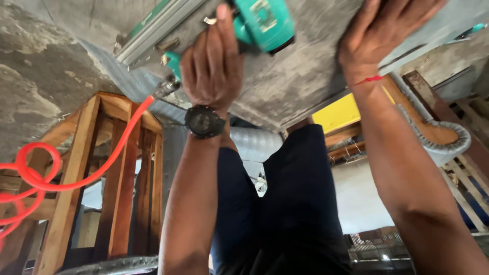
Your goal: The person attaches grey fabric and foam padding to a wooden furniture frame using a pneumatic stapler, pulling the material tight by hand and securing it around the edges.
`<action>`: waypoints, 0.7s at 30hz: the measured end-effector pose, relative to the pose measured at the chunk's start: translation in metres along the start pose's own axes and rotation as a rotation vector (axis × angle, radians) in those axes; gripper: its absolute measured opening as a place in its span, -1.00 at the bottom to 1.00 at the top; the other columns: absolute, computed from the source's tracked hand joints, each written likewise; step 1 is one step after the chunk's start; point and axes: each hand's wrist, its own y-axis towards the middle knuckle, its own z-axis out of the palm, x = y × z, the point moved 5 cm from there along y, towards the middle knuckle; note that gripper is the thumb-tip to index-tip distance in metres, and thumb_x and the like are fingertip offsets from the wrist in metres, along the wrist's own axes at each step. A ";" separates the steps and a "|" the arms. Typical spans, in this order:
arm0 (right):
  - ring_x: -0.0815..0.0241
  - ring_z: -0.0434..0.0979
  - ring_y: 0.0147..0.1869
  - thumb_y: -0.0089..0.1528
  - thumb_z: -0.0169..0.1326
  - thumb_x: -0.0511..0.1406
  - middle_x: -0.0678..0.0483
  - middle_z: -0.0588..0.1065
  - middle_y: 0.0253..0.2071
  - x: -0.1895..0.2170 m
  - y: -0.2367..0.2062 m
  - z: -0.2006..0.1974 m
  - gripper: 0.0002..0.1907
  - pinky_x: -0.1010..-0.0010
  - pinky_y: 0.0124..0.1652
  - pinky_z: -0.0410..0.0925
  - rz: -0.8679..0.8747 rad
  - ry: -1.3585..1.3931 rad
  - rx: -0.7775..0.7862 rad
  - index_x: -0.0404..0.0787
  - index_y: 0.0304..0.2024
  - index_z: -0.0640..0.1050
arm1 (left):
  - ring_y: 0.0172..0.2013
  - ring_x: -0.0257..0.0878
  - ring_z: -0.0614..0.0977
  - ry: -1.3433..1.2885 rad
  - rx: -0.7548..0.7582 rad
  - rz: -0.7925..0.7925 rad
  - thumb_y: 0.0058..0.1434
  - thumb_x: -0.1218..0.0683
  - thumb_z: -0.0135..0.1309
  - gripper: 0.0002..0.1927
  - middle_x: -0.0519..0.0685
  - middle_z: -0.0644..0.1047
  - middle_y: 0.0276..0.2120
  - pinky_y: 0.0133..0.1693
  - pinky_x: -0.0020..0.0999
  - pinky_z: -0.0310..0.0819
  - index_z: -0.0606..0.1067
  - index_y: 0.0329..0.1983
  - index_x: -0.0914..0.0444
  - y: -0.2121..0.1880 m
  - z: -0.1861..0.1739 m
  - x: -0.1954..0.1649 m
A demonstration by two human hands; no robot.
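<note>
Teal-bodied, the nail gun (260, 23) sits at twelve o'clock, clenched in the left hand (211, 66) with its metal magazine laid flat against the grey board (300, 76), likely to drive square. At two o'clock the right hand (379, 33) presses open-palmed, grasping nothing, bracing the board overhead, while the orange hose (102, 158) trails toward eight o'clock.

Bright daylight comes from the background opening, leaving the forearms and dark trousers in soft shadow. Focus is fairly sharp. Wide-angle distortion bends the frame's edges.
</note>
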 end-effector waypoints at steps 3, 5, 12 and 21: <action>-0.31 -0.31 0.69 0.54 -0.13 -0.11 -0.20 -0.18 0.58 0.015 0.007 -0.010 -0.40 -0.07 0.56 -0.28 -0.019 -0.012 -0.016 -0.15 0.55 0.08 | -0.10 -0.22 0.60 0.023 0.045 0.022 0.49 0.17 -0.16 -0.54 0.01 0.55 -0.06 -0.10 -0.29 0.47 0.24 0.43 0.36 -0.001 -0.004 0.000; -0.23 -0.31 0.69 0.54 -0.15 -0.08 -0.17 -0.16 0.62 0.025 0.013 -0.015 -0.35 -0.10 0.53 -0.34 -0.034 0.046 -0.022 -0.13 0.58 0.03 | -0.08 -0.19 0.60 0.016 0.153 0.020 0.46 0.20 -0.19 -0.51 0.03 0.54 -0.06 -0.10 -0.25 0.46 0.24 0.44 0.38 -0.003 -0.008 0.000; -0.23 -0.29 0.67 0.52 -0.17 -0.12 -0.20 -0.13 0.60 0.037 0.024 -0.021 -0.37 -0.22 0.50 -0.38 -0.061 0.102 -0.007 -0.12 0.58 0.03 | -0.10 -0.08 0.57 0.011 0.173 -0.006 0.54 0.13 -0.19 -0.50 0.08 0.51 -0.04 -0.10 -0.13 0.42 0.19 0.47 0.44 0.010 -0.016 -0.001; -0.41 -0.15 0.57 0.48 0.01 -0.07 -0.28 0.00 0.46 0.026 0.009 -0.002 -0.45 -0.49 0.49 -0.29 -0.042 0.079 -0.084 -0.23 0.38 0.26 | 0.00 0.04 0.49 0.032 0.255 -0.016 0.56 -0.03 -0.24 -0.38 0.17 0.44 0.14 0.03 -0.01 0.35 -0.01 0.54 0.37 0.004 -0.018 -0.006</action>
